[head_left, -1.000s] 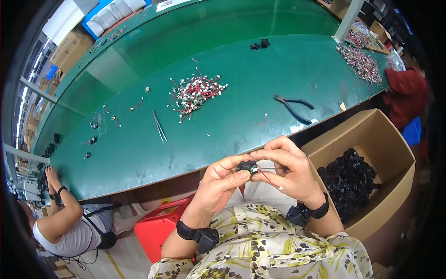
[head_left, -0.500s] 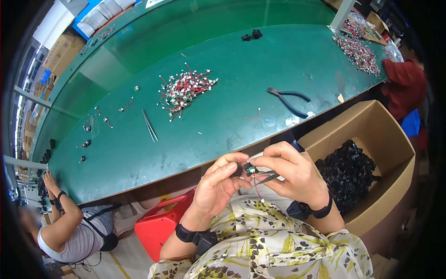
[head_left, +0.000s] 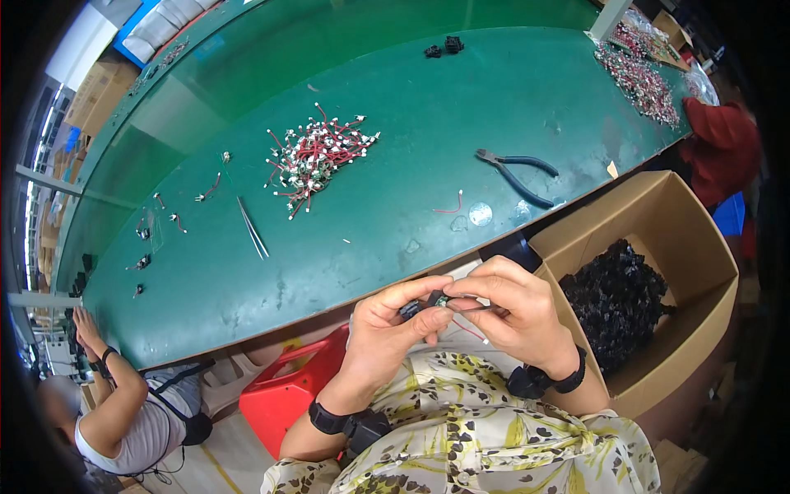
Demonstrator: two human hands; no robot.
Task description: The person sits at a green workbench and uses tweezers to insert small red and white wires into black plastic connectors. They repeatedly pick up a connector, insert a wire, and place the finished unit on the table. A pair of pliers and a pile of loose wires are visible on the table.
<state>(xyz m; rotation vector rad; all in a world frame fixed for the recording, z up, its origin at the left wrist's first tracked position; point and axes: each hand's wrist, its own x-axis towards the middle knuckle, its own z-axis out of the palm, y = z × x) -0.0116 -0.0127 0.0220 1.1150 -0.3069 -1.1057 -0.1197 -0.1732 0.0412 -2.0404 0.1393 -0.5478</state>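
Observation:
My left hand (head_left: 393, 325) is closed around a small black plastic part (head_left: 411, 309), which its fingers partly cover. My right hand (head_left: 518, 309) meets it fingertip to fingertip and grips dark tweezers (head_left: 481, 308). Between the fingertips sits a little green circuit board (head_left: 442, 301), against black plastic. From there a thin red wire (head_left: 469, 331) with a white end connector hangs below my right fingers. Whether the board is inside the black part is hidden. Both hands are held in front of the table's near edge.
On the green table (head_left: 354, 272) lie a pile of red-wired boards (head_left: 317, 160), silver tweezers (head_left: 253, 228), cutting pliers (head_left: 522, 174) and black parts (head_left: 444, 47). A cardboard box (head_left: 699, 329) of black pieces stands at right. A red stool (head_left: 284, 387) and a co-worker (head_left: 136, 403) are at left.
The board and black plastic have come closer together between my fingertips. My left thumb has moved over the parts, and the red wire has swung to the right.

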